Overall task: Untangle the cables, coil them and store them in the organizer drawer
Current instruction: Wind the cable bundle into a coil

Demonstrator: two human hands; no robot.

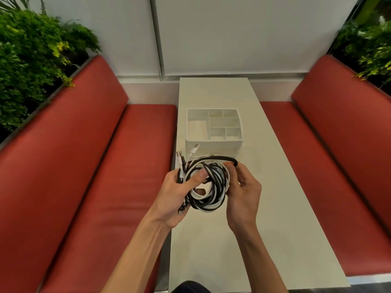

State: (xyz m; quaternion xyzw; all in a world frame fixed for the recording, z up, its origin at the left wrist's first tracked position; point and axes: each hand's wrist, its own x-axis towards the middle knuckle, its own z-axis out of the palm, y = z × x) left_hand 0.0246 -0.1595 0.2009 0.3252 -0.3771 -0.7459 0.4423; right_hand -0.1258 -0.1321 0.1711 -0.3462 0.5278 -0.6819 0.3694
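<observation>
Organizer [222,145]: white box with open-top, divided compartments; I cannot tell what is inside. Cables [211,199]: round black and white cords looped in one tangle, held over the table just in front of the organizer. My left hand [179,193] grips the bundle, thumb across it. My right hand [243,193] pinches a black loop. Table [232,240]: white, smooth, narrow. Red padded benches [95,166] on both sides, leafy plants [31,60] behind them.

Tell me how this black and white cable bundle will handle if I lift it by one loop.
Probably floppy: the cable bundle hangs in loose loops between the left hand and right hand. Likely light, since both hands hold it above the table. The free plug ends stick out and could snag.
</observation>
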